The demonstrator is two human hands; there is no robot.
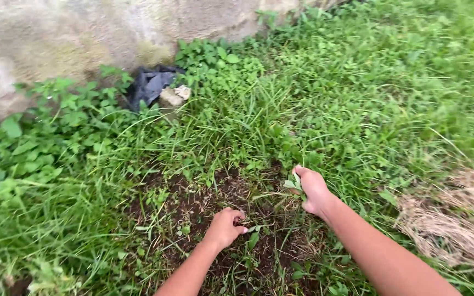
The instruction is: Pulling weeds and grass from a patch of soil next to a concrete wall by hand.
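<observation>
Crumpled black plastic bag beside a pale stone below the concrete wall; dry straw heap far right.

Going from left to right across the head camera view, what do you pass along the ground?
Broad-leaved weeds → black plastic bag → left hand on the bare soil patch → right hand gripping green leaves → heap of dry straw.

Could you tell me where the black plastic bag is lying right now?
In the head view, the black plastic bag lies upper left, at the foot of the stone wall, among leafy weeds.
</observation>
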